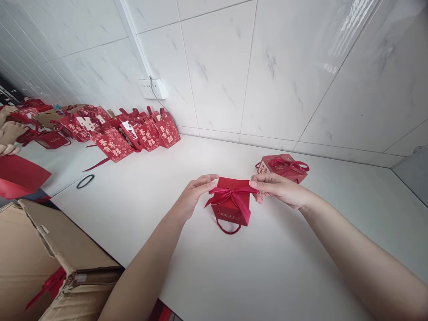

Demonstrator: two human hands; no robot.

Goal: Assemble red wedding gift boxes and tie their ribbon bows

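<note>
In front of me on the white table sits a small red gift box (225,209) with gold lettering and a twisted cord handle hanging toward me. A glossy red ribbon (232,192) is tied in a bow across its top, its tails draped over the front. At the bow's left side, my left hand (197,191) pinches a loop between thumb and fingers. My right hand (277,187) grips the loop on the right the same way, so the bow is stretched sideways. Behind that hand lies another red gift box (284,166) with a ribbon on it, partly covered.
Several red patterned boxes (147,133) with ribbon loops stand along the wall at left. A black ring (85,181) lies on the table (267,267). An open cardboard carton (67,249) is at lower left. Another person's hands (11,131) are at the far left edge.
</note>
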